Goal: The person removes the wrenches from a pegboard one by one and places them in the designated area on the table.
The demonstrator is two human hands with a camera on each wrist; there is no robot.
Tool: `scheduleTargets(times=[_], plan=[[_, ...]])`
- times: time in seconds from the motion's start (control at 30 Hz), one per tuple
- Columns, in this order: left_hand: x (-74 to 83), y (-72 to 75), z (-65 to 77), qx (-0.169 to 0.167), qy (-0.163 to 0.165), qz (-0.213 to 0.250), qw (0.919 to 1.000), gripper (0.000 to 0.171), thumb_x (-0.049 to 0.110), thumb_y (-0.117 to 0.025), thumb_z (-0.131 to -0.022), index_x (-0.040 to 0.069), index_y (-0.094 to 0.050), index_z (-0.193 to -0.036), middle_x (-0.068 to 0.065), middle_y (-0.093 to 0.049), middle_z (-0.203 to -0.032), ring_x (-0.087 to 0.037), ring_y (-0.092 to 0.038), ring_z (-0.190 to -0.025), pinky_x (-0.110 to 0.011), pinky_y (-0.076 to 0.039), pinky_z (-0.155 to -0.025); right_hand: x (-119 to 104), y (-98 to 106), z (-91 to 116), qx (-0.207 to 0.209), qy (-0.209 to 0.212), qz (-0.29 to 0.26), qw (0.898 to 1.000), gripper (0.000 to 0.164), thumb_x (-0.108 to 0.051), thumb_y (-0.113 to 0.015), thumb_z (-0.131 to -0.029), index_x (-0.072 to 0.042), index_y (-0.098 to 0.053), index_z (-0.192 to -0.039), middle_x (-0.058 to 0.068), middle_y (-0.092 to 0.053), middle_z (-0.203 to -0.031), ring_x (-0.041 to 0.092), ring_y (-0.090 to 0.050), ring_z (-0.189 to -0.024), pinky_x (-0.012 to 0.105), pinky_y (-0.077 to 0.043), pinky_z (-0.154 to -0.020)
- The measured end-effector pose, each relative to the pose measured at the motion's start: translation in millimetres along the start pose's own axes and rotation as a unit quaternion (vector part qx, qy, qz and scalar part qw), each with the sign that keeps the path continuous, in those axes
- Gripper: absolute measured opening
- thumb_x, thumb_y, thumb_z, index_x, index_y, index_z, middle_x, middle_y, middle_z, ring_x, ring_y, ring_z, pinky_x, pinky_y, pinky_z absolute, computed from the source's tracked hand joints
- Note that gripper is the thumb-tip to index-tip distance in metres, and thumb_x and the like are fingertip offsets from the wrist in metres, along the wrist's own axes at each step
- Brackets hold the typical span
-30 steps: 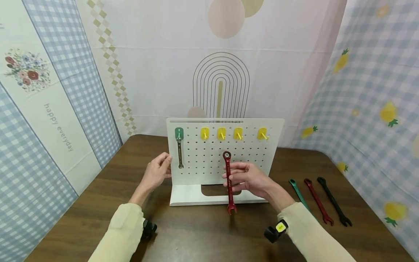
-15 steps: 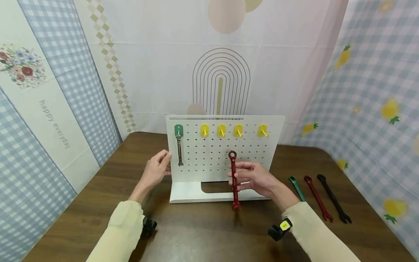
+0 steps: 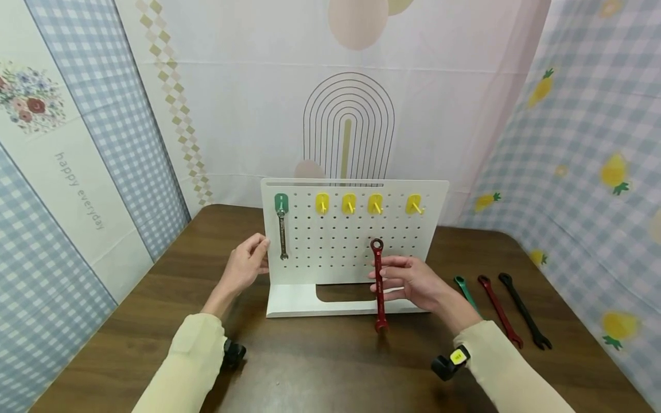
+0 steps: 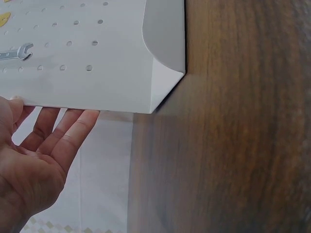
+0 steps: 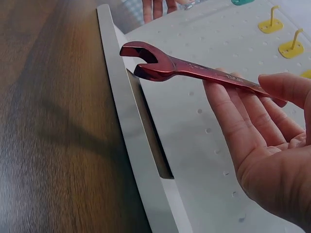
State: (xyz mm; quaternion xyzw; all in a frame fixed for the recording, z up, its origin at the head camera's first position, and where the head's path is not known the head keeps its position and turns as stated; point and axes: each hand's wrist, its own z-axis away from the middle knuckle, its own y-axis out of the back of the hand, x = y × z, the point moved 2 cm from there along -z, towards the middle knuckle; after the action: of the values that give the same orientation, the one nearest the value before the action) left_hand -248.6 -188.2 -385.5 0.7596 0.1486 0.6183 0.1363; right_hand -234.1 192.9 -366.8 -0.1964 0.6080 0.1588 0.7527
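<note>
My right hand pinches a red combination wrench between thumb and fingers. The wrench is nearly upright in front of the white pegboard, ring end up. In the right wrist view its open end points away from the hand, above the board's base. My left hand holds the pegboard's left edge, thumb in front and fingers behind, as the left wrist view shows. A small silver wrench hangs from the green hook at the board's left.
Several yellow hooks line the board's upper part. On the wooden table to the right lie a green wrench, another red wrench and a black wrench. Patterned cloths hang behind and at both sides.
My right hand has carried the red wrench a little to the right across the board's front. The left hand stays at the board's edge. The head view has tilted slightly.
</note>
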Motion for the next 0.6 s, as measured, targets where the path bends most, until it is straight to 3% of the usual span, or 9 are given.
scheduleTargets(times=[0.37,0.6], plan=[[-1.7,0.1,-0.4,0.0,-0.008,-0.006,1.0,0.035,0.035,-0.045,-0.115,0.004,-0.063,-0.116,-0.024,-0.069,-0.112,-0.032,-0.076,-0.093,-0.044,-0.068,-0.083,2,12,10,0.04,-0.009,-0.019,0.999,0.032,-0.008,-0.06,-0.106,0.004,-0.057,-0.135,0.006,-0.08,-0.111,0.026,-0.079,-0.097,0.045,-0.067,-0.087],[-1.2,-0.7,-0.5,0.0,-0.008,-0.001,1.0,0.035,0.034,-0.046,-0.115,0.003,-0.062,-0.116,-0.025,-0.069,-0.113,-0.034,-0.076,-0.095,-0.044,-0.068,-0.082,2,20,15,0.061,-0.018,-0.013,0.998,0.038,-0.01,-0.061,-0.106,0.006,-0.055,-0.14,0.005,-0.08,-0.111,0.026,-0.079,-0.097,0.045,-0.067,-0.087]])
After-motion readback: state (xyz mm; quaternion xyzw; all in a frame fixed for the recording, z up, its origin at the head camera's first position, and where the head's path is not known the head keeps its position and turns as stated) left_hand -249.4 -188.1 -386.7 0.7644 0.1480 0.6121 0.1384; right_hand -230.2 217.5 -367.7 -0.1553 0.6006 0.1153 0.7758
